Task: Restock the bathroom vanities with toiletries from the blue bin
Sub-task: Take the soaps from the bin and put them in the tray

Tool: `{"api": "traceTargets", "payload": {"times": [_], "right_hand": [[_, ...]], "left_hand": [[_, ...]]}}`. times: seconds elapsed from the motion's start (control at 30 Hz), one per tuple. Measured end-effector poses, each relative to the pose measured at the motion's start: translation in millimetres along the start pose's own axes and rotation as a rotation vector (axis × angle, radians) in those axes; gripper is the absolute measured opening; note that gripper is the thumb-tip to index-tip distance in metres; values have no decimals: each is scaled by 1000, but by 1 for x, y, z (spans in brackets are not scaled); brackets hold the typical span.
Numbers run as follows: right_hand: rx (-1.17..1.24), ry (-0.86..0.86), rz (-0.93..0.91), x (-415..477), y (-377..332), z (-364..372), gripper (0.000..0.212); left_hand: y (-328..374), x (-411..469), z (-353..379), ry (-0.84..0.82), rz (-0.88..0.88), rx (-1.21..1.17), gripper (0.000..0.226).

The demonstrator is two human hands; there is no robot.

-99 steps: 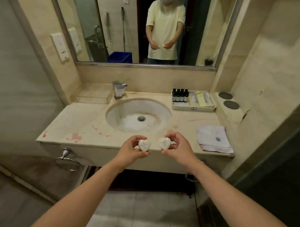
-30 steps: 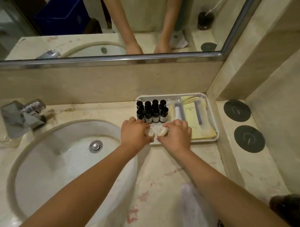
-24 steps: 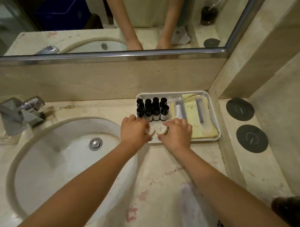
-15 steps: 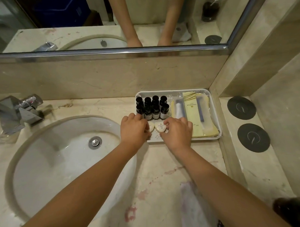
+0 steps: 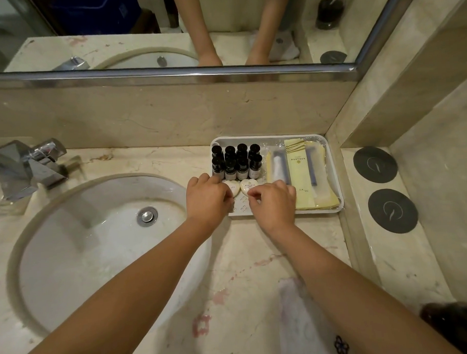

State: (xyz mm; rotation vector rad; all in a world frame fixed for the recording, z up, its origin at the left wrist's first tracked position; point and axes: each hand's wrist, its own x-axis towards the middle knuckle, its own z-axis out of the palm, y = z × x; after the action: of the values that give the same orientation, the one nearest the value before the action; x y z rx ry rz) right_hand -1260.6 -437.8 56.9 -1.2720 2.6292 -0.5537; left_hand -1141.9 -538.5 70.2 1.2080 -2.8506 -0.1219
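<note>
A white tray [image 5: 336, 173] sits on the vanity against the back wall. It holds several small dark bottles [image 5: 235, 161] and yellow sachets [image 5: 301, 174] with wrapped items. Two white heart-shaped soaps lie side by side on the tray in front of the bottles. My left hand [image 5: 205, 199] curls over the left soap [image 5: 235, 188] and hides its left side. My right hand [image 5: 274, 202] pinches the near edge of the right soap [image 5: 250, 185], which is almost fully visible. The blue bin [image 5: 97, 14] shows only as a reflection in the mirror.
The round sink [image 5: 97, 247] and chrome faucet [image 5: 28, 168] lie to the left. A folded white towel [image 5: 298, 320] lies near the front edge. Two dark round coasters [image 5: 375, 164] sit on the right ledge, and a dark object [image 5: 457, 325] is at bottom right.
I walked up to the vanity carrying one soap in each hand. Over the last second both soaps went down onto the tray, and my hands have drawn back slightly, uncovering more of them.
</note>
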Motion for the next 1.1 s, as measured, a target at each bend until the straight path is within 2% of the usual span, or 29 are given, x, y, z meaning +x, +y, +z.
{"api": "traceTargets", "payload": {"times": [0.3,0.57,0.9,1.1], "right_hand": [[130,10,-18,-20,-13,-10,15],[155,-84,-117,-59,-60,-17,24],[20,-339,-353,-127,-167,-3,55],[-31,-432,-551,-189,-254,16,62]], "left_hand": [[-14,-26,-14,58,-43,-179,18],[-52,-84,-32,63,-102,-328,26],[-138,-198,-62,1,-314,-281,47],[-206,-298,-79,14,-487,-289,53]]}}
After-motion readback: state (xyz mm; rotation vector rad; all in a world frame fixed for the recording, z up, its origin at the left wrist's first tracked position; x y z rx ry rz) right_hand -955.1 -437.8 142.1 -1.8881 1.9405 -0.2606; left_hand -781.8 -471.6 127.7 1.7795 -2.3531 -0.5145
